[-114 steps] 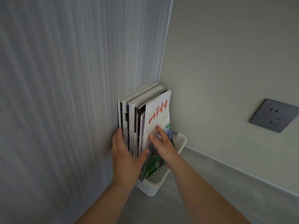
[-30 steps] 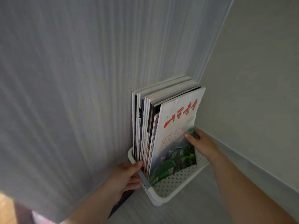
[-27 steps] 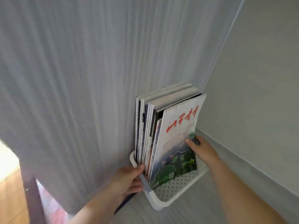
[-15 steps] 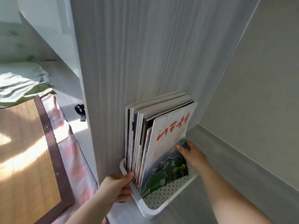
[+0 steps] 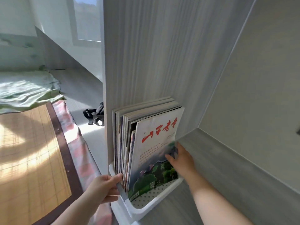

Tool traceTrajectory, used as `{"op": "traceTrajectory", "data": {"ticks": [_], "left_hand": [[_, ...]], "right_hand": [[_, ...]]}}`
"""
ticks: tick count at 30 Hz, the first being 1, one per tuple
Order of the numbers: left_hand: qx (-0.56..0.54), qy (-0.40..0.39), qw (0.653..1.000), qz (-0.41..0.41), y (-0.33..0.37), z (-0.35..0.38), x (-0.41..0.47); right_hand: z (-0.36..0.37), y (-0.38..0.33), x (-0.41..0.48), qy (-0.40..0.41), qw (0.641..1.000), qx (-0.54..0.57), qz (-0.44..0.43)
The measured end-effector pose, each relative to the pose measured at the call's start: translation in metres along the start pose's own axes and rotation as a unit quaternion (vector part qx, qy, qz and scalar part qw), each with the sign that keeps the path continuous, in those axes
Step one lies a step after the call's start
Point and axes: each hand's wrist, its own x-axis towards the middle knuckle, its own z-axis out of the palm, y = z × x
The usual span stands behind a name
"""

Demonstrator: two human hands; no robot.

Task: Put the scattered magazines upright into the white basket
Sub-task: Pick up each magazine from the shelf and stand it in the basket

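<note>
Several magazines [image 5: 126,137] stand upright in the white perforated basket [image 5: 146,208], which sits on a grey shelf against a grey wood-grain panel. The outermost magazine [image 5: 154,146] has a white cover with red characters and a green landscape; it leans slightly. My right hand [image 5: 181,159] holds this cover's right edge, thumb on the front. My left hand [image 5: 103,187] grips the basket's near left rim, thumb inside by the magazine spines.
The grey wood-grain panel [image 5: 162,54] rises left of and behind the basket; a pale wall [image 5: 259,78] stands at right. Beyond the panel lie a bamboo mat [image 5: 29,151], a green blanket [image 5: 24,90], pink checked bedding and a black strap [image 5: 95,114].
The view has swung left, revealing the bed and window past the panel. My left hand moved from the magazine stack down to the basket rim; my right hand slid to the cover's right edge.
</note>
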Motion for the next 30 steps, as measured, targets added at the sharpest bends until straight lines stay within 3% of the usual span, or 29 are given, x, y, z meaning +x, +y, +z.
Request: {"op": "traceTrajectory", "data": {"ticks": [4,6,8,10,18,23,26,30], "left_hand": [[0.008,0.009,1.0,0.0,0.004,0.004,-0.008],[0.014,0.016,1.0,-0.001,0.005,0.006,-0.011],[0.026,0.016,1.0,-0.006,0.005,0.008,-0.013],[0.037,0.009,0.999,-0.004,0.005,0.007,-0.013],[0.06,-0.071,0.995,-0.032,0.007,-0.008,-0.002],[0.103,-0.148,0.982,-0.047,0.021,-0.021,0.009],[0.11,-0.152,0.982,-0.029,0.017,-0.025,0.014],[0.078,-0.113,0.991,0.01,0.016,-0.029,0.024]], "right_hand": [[0.012,0.01,-0.026,0.054,0.998,-0.009,0.026],[0.018,0.014,-0.039,0.095,0.988,0.093,0.076],[0.022,0.012,-0.052,0.124,0.954,0.242,0.125],[0.025,0.006,-0.062,0.107,0.928,0.322,0.154],[0.036,-0.012,-0.085,0.069,0.908,0.36,0.204],[0.043,-0.021,-0.084,0.129,0.891,0.377,0.218],[0.047,-0.025,-0.084,0.16,0.886,0.358,0.248],[0.061,-0.035,-0.091,0.143,0.872,0.384,0.266]]}}
